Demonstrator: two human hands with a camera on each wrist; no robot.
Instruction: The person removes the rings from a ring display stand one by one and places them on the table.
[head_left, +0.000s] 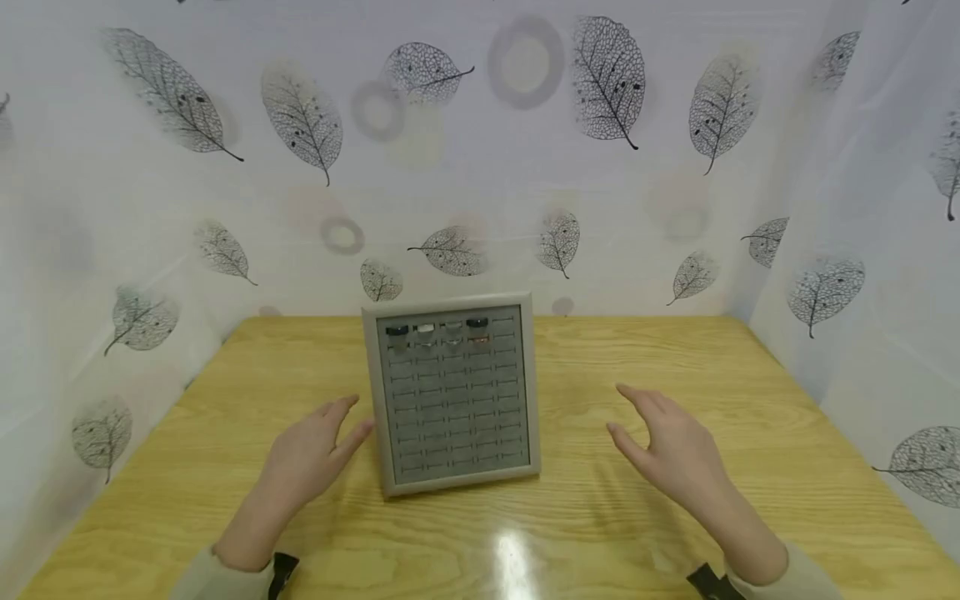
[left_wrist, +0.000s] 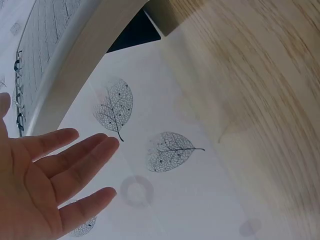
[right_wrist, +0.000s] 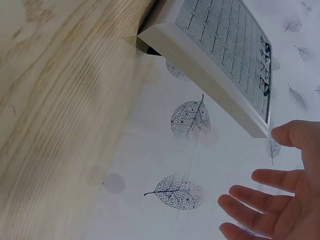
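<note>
A grey framed ring display tray (head_left: 387,417) stands tilted back on the wooden table (head_left: 240,392), with several rings (head_left: 437,331) in its top rows. My left hand (head_left: 315,454) hovers just left of the tray's frame, fingers straight and empty. To the tray's right, a little apart from it, my right hand (head_left: 667,446) hangs with its fingers spread and holds nothing. The left wrist view has the left hand (left_wrist: 45,175) below the tray frame (left_wrist: 80,65). The right hand (right_wrist: 280,200) lies below the tray's frame (right_wrist: 210,82) in the right wrist view.
White curtains with a leaf print (head_left: 480,150) close off the table at the back and both sides. Bare wood lies left, right and in front of the tray.
</note>
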